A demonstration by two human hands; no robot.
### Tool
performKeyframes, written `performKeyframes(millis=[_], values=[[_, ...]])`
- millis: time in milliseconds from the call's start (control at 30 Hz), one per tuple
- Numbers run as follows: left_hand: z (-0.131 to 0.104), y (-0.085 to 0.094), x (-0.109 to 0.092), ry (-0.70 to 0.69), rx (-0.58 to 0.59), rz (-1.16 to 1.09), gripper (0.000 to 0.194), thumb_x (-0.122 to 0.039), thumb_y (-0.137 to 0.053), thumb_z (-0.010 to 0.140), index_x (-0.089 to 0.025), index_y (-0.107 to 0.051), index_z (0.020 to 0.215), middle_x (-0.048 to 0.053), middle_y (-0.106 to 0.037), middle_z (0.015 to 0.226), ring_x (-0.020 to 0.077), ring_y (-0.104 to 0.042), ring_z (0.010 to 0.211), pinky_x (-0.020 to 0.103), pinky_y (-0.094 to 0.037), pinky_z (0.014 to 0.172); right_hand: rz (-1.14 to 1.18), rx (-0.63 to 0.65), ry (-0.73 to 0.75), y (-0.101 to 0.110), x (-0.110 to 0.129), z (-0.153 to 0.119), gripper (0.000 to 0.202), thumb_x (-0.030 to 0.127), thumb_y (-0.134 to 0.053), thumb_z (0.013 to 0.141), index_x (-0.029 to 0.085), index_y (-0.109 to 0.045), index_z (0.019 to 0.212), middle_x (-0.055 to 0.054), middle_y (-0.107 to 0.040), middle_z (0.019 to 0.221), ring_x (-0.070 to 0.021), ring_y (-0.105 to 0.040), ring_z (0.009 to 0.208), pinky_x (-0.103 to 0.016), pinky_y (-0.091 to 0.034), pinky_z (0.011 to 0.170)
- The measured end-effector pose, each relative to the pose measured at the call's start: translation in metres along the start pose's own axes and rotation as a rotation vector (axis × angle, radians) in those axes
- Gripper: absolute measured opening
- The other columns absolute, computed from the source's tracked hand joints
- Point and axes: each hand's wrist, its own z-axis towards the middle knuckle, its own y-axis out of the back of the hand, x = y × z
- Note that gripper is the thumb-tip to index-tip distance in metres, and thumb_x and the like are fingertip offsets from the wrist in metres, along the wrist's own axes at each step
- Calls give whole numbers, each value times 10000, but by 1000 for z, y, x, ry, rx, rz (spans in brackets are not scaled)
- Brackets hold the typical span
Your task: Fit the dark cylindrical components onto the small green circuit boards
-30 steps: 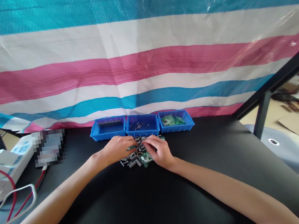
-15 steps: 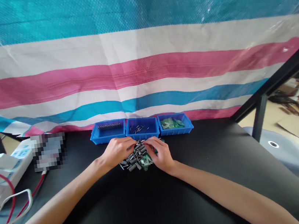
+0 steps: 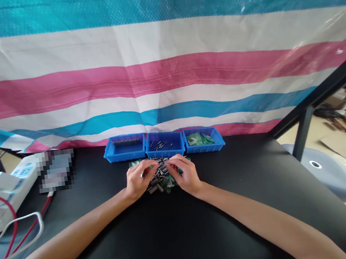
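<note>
Black tabletop [image 3: 163, 242] lies bare nearest the person, smooth-looking, so a round part knocked loose could roll toward the near edge with nothing there to stop it. Over on the left, a red cable [image 3: 13, 212] and a white cable [image 3: 41, 221] loop across the surface; they are well apart from the work, so a snag seems unlikely unless the left forearm swings wide.

Farther in sits the heap of small parts [image 3: 162, 171], between the two hands and just short of the bins. Grey cylinders [image 3: 153, 189] lie at its near side, beside a green packet [image 3: 168, 183]. The left hand [image 3: 137, 180] has thumb and forefinger brought together over the heap; the right hand [image 3: 186, 175] makes a like pinch just beside it. Whether either has a part between the fingertips I cannot tell. The likeliest slip is a thin piece dropping back among its lookalikes, or a knuckle brushing the heap and spreading it.

Behind stand three blue bins: the left bin [image 3: 125, 156] with a row of small cylinders [image 3: 126, 142], the middle bin [image 3: 166, 152] with scattered pins [image 3: 162, 145], the right bin [image 3: 206, 147] with green packets [image 3: 200, 139]. They stand side by side, so a careless release near a shared wall could mix the kinds. A striped sheet [image 3: 165, 75] hangs beyond.
</note>
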Motion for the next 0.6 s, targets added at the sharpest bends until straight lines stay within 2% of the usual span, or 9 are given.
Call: performKeyframes(millis=[167,333,600], values=[[-3,-1,0,45,17,-19,96,-233,-599,884,-176,-673,902,37,-735,846,97,-645,656,193,-504,633,1,15,-2,0,0,0,133,217,-528,928,175,-654,940,-66,-633,859,-158,-614,770,-271,-515,689],[-5,-2,0,65,22,18,118,-287,-621,875,-188,-681,898,11,-732,781,70,-579,531,194,-492,602,14,37,5,-1,-1,0,162,235,-535,930,190,-664,1016,-66,-662,904,-148,-629,750,-265,-531,685],[-3,-4,-1,103,-34,-35,102,-254,-641,859,-182,-662,929,18,-726,849,54,-549,519,189,-485,594,-13,5,-19,0,0,0,164,214,-527,929,186,-672,1001,-55,-698,860,-155,-656,751,-264,-531,689]])
